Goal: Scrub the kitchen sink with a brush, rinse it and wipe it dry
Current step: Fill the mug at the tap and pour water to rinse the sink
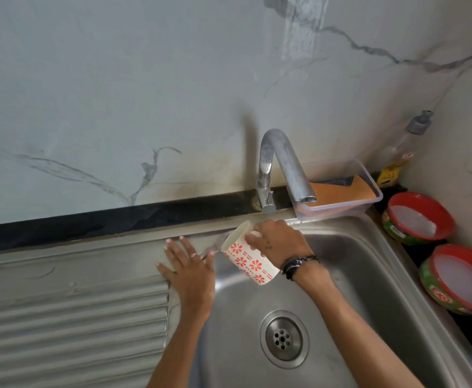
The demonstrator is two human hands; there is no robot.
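A stainless steel sink with a round drain fills the lower right of the head view. My right hand grips the handle of a white mug with red flowers, tipped with its mouth toward the sink's back left rim; water runs out of it onto the steel. My left hand lies flat with fingers spread on the strip between the ribbed drainboard and the basin. A chrome tap stands behind the mug. No brush shows.
A clear plastic box holding an orange sponge sits behind the basin at the right. Two red-rimmed green tubs of white dish soap, one at the back and one nearer, stand on the right counter. A bottle stands in the corner. Marble wall behind.
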